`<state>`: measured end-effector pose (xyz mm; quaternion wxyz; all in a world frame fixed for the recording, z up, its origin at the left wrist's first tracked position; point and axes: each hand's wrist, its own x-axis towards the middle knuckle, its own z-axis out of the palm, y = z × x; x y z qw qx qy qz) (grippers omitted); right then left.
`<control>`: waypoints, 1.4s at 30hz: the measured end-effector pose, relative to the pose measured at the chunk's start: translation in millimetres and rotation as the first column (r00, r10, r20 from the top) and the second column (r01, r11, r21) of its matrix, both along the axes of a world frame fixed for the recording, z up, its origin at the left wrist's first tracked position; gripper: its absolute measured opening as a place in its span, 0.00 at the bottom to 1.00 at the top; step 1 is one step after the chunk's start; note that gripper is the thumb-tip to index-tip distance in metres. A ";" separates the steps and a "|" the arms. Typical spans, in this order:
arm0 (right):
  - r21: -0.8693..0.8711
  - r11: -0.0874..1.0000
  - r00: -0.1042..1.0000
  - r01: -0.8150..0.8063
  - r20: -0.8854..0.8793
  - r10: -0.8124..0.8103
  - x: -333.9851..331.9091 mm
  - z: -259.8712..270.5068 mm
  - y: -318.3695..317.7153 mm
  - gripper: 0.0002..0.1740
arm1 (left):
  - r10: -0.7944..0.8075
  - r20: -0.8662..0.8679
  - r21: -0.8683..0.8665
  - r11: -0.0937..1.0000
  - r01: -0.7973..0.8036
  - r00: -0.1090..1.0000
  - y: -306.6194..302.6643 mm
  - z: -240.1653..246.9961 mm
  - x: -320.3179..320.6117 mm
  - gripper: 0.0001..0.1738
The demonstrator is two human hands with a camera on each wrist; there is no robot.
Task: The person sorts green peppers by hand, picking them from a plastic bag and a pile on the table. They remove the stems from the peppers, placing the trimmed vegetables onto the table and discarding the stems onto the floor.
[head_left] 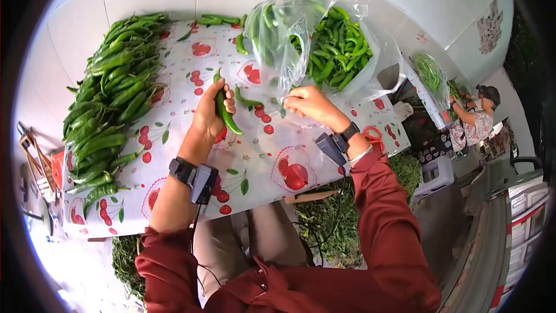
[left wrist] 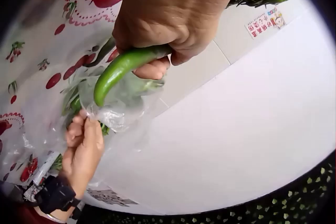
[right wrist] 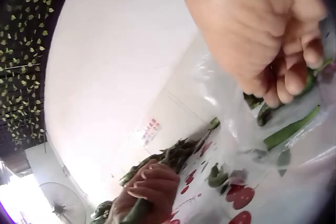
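My left hand (head_left: 211, 110) grips a long green chili pepper (head_left: 227, 117), its curved tip pointing down toward the table and its stem end above the fist. In the left wrist view the same pepper (left wrist: 118, 74) sticks out below the curled fingers. To the right, my right hand (head_left: 315, 107) has its fingers curled, with fingertips pinching the near edge of a clear plastic bag (head_left: 292, 69). Green peppers (head_left: 339, 52) fill the open bag. A loose pepper (head_left: 248, 99) lies on the tablecloth between the hands.
A tall heap of green peppers (head_left: 110, 98) covers the left of the patterned tablecloth (head_left: 260, 179). A few loose peppers (head_left: 217, 19) lie along the back by the tiled wall. Another person (head_left: 478, 116) works at a table at the far right. Greens (head_left: 330, 220) are piled below the table.
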<state>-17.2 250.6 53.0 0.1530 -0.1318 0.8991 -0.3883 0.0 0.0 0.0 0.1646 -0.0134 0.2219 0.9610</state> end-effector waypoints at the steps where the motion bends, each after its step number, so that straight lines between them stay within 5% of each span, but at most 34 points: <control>1: -0.051 0.996 0.997 -0.074 -0.018 0.073 10.5 2.3 -5.8 0.12 | 0.026 -0.005 -0.011 1.000 -0.026 1.000 2.7 0.7 6.8 0.10; 3: -0.128 0.981 0.985 -0.146 -0.107 0.132 -1.7 2.0 -35.1 0.14 | 0.042 -0.076 -0.056 0.997 -0.046 0.996 -14.2 5.9 -12.4 0.10; 5: 0.189 0.954 0.876 -0.231 -0.386 0.288 4.9 4.1 -39.4 0.15 | 0.048 -0.053 -0.066 0.997 -0.051 0.997 -6.7 0.1 -2.9 0.10; 7: 0.306 0.935 0.874 -0.179 -0.387 0.294 4.5 12.0 -32.3 0.15 | 0.020 -0.051 -0.046 0.999 -0.022 0.999 -3.0 -3.4 0.5 0.10; 9: 0.275 0.960 0.966 -0.056 -0.230 0.122 -2.2 16.0 -16.1 0.14 | 0.016 -0.073 -0.045 0.999 -0.019 0.997 -5.4 -3.7 2.7 0.10; 13: 0.304 0.926 0.908 0.222 -0.412 -0.082 -6.0 17.4 12.7 0.14 | 0.020 -0.043 -0.054 0.998 -0.022 0.999 -1.9 -2.0 2.9 0.10; 17: 0.489 0.831 0.871 0.266 -0.492 0.010 -17.0 2.6 9.7 0.17 | 0.005 -0.035 -0.061 0.998 -0.007 0.999 0.4 -4.1 2.0 0.09; 25: 0.491 0.816 0.854 0.303 -0.520 -0.004 -34.6 -19.7 12.5 0.17 | 0.039 -0.044 -0.071 0.997 -0.042 0.998 -4.8 -7.0 -0.4 0.09; 28: 0.424 0.869 0.840 0.255 -0.542 0.018 -31.3 -12.8 22.7 0.16 | 0.039 -0.031 -0.064 0.997 -0.041 0.999 -4.0 -6.0 0.0 0.09; 31: 0.385 0.830 0.825 0.403 -0.545 -0.148 -13.7 11.0 29.8 0.15 | 0.038 -0.013 -0.050 0.998 -0.039 0.999 -2.5 -4.8 1.6 0.09; 33: 0.186 0.873 0.724 0.450 -0.648 -0.236 -4.1 23.8 41.8 0.14 | 0.036 -0.009 -0.046 0.998 -0.036 0.999 -2.5 -5.5 1.3 0.09; 37: 0.098 0.880 0.645 0.465 -0.719 -0.260 2.4 45.5 72.0 0.13 | 0.028 -0.032 -0.091 0.995 -0.031 0.999 -1.4 -5.6 1.0 0.09; 39: -0.274 0.931 0.694 0.243 -0.621 -0.364 2.2 50.1 82.7 0.12 | 0.027 -0.042 -0.102 0.994 -0.031 0.999 -0.9 -5.1 1.2 0.09; 42: -0.320 0.943 0.851 0.086 -0.469 -0.237 28.3 69.8 53.6 0.13 | -0.019 -0.121 -0.174 0.985 -0.002 0.993 1.4 -2.8 3.3 0.11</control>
